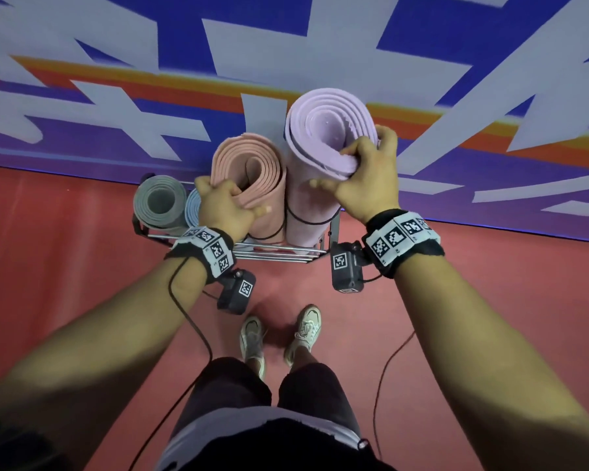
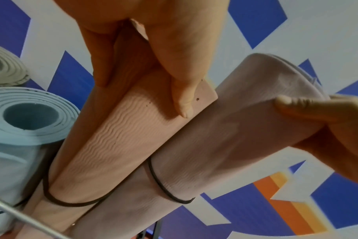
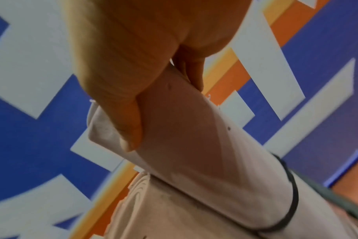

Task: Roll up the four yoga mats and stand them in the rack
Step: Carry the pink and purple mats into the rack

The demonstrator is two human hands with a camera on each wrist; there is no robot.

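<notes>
While left hand clasps pink mat top, right hand pinches lilac mat rim.

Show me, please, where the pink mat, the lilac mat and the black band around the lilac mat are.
pink mat (image 1: 262, 158): head view, on its spiral top end.
lilac mat (image 1: 323, 120): head view, on its rolled top end.
black band (image 2: 164, 188): left wrist view, on the cord crossing the lilac roll.
</notes>
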